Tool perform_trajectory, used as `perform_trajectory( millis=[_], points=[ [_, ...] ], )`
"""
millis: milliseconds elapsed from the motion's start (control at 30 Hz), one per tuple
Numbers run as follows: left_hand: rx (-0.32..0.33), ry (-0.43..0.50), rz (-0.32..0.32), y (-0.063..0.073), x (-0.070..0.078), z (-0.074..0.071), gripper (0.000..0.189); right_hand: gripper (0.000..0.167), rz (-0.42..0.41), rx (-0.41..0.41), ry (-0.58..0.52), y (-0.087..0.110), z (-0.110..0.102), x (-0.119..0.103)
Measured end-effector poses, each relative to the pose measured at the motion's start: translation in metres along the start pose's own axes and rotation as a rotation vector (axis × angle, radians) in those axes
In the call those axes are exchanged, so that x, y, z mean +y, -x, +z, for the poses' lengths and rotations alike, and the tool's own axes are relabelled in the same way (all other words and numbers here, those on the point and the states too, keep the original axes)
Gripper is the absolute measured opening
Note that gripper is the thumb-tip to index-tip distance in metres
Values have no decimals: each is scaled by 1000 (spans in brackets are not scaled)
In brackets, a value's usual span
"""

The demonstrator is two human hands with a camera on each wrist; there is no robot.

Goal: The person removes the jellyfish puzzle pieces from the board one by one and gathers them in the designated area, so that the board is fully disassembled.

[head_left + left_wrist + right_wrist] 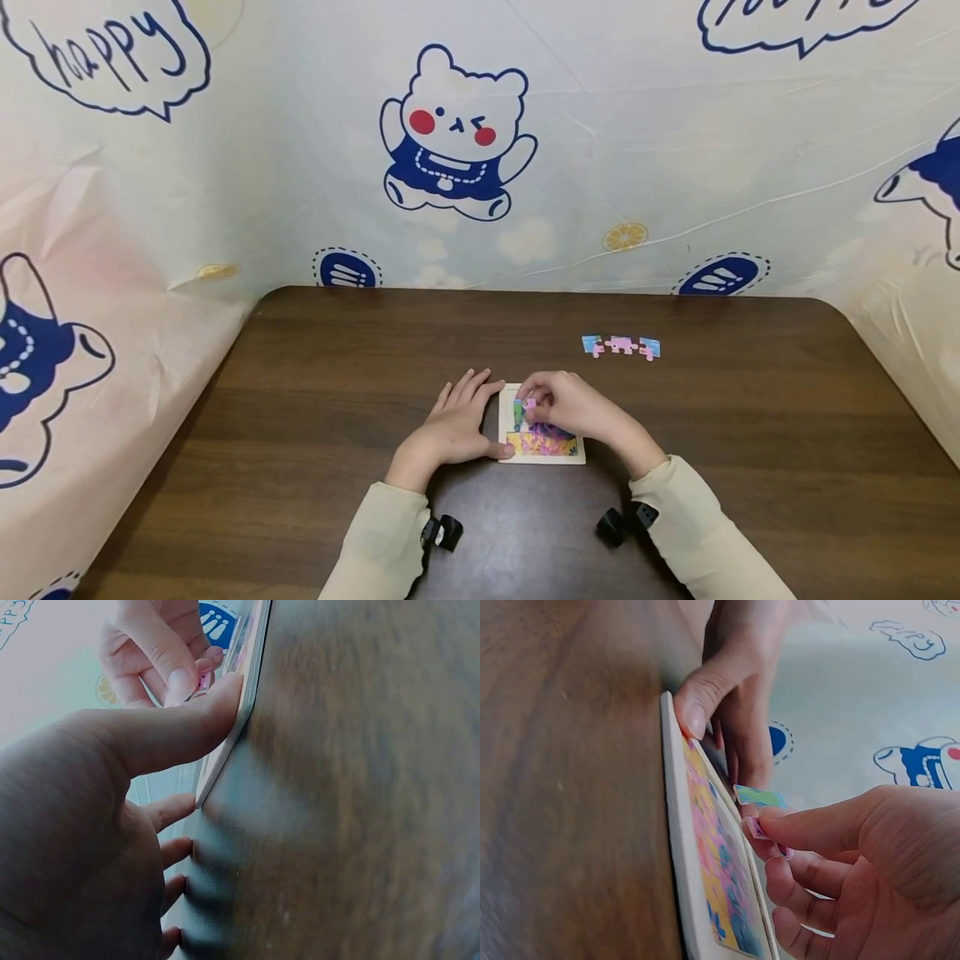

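A small jigsaw puzzle board with a pale rim lies on the table, its near part filled with a yellow, pink and purple picture. My left hand steadies its left side, the thumb on the near-left corner and the other fingers spread out towards the far-left corner. Over the board's far-left part, my right hand pinches a green, blue and pink jigsaw piece between thumb and fingers. In the right wrist view the piece is tilted above the board's surface; whether its lower edge touches the board I cannot tell.
Three loose jigsaw pieces, blue and pink, lie in a row beyond the board to the right. The brown wooden table ends at a printed cloth behind and at both sides. Black wrist cameras hang at both cuffs.
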State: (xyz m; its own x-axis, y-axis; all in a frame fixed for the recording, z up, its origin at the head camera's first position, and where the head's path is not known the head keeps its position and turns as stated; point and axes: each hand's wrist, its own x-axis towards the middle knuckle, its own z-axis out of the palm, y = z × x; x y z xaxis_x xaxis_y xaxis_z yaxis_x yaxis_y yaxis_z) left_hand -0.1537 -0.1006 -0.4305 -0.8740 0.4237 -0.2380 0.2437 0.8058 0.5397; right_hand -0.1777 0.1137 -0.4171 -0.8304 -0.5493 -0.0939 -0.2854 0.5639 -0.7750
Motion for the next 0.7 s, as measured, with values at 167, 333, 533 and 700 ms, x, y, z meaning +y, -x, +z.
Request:
perform_trajectory(
  millis=[167, 333, 533, 700],
  points=[
    [2, -17, -11, 0, 0, 1, 92, 17, 31, 22, -12, 1, -7, 5],
    [7, -4, -13, 0, 0, 1, 93, 16, 67, 59, -18, 3, -16, 10],
    [11, -5, -5, 0, 0, 1, 94, 19, 110, 125, 9, 6, -30, 21],
    [15, 2, 6, 1, 0, 1, 94, 21, 166, 185, 25, 7, -40, 33]
  ],
)
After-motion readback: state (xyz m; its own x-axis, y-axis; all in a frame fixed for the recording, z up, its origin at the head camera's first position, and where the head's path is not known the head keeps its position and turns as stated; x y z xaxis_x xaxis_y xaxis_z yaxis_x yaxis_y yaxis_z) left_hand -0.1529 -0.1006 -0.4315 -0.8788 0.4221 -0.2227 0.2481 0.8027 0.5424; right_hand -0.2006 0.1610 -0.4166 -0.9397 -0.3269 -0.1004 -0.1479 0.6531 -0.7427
